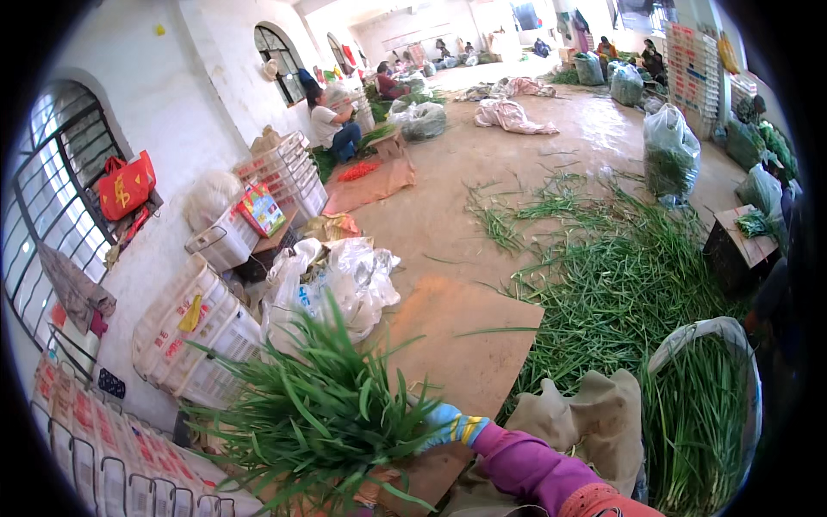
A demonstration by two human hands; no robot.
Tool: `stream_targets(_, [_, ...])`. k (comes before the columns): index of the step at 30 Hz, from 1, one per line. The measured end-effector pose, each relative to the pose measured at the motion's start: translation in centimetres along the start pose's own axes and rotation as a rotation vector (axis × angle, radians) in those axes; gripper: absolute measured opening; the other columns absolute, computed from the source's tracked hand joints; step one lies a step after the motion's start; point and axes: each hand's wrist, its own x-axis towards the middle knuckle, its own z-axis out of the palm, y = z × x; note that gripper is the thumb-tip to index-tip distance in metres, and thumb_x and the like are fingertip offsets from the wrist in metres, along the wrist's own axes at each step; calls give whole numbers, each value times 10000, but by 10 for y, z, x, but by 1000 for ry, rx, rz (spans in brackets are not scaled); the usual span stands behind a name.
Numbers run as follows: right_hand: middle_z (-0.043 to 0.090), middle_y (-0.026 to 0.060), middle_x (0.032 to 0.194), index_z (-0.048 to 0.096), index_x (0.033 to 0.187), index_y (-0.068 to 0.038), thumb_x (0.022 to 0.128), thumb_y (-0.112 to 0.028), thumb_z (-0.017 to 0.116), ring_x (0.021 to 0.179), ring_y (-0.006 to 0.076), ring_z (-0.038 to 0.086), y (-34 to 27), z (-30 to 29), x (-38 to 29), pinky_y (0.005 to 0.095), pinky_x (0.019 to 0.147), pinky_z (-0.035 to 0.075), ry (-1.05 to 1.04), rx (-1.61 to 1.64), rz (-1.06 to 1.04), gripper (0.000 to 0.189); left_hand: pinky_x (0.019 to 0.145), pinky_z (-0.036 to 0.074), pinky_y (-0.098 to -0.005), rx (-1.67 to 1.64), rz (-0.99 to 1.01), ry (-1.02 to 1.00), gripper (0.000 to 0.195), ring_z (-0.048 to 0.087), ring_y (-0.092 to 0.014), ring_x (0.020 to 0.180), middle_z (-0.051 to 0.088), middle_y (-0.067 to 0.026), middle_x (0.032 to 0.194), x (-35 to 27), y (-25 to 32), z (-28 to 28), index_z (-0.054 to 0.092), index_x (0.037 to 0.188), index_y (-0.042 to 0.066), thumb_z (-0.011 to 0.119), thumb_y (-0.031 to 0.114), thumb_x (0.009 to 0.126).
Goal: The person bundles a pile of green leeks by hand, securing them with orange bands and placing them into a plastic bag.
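A large, loose bunch of long-leaved greens (329, 400) fans out before me, slightly blurred at its tips. From the lower right comes my right arm in a purple sleeve. My right hand (442, 426), in a light blue glove with yellow stripes, touches the right side of the bunch. Leaves cover its fingers, so its grip is hidden. My left hand is not clearly visible; a bit of purple and orange fabric shows under the bunch at the bottom edge. Beneath lies a flat brown sheet (471, 323). Brown cloth (581, 426) covers my lap.
At right, a bag-lined container (753, 388) holds upright greens, near a heap of loose greens (601, 291). White plastic crates (194, 329) and crumpled plastic bags (362, 271) stand left. A wooden stool (743, 239) is at right. A person (333, 123) sits by the wall; others sit farther back.
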Motion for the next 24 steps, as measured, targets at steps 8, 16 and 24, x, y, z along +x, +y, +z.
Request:
stream_targets(8, [358,177,1369,157,1416,-37,507,-179,860,1259,262,364,-19,10,7,356,1032,312,-15,344,148,1158,934,413,-390,51,-23,-27,497,524,-263,1052,542,-127,1174,1,2,4,462,1225,8,631,224,810])
stream_targets(16, [383,153,1359,192,1414,-46,488,-127,851,1236,238,387,-36,-9,12,349,1022,327,-49,252,227,1140,925,423,-381,78,-39,-55,523,535,-255,1039,553,-121,1161,-1,6,4,464,1225,10,661,211,784])
stream_targets(24, [388,192,1338,235,1403,-79,480,-253,863,1232,326,398,29,16,0,381,1019,341,42,107,61,1130,915,432,-373,111,-26,-105,551,546,-247,1025,564,-114,1148,-2,10,12,465,1224,12,690,198,757])
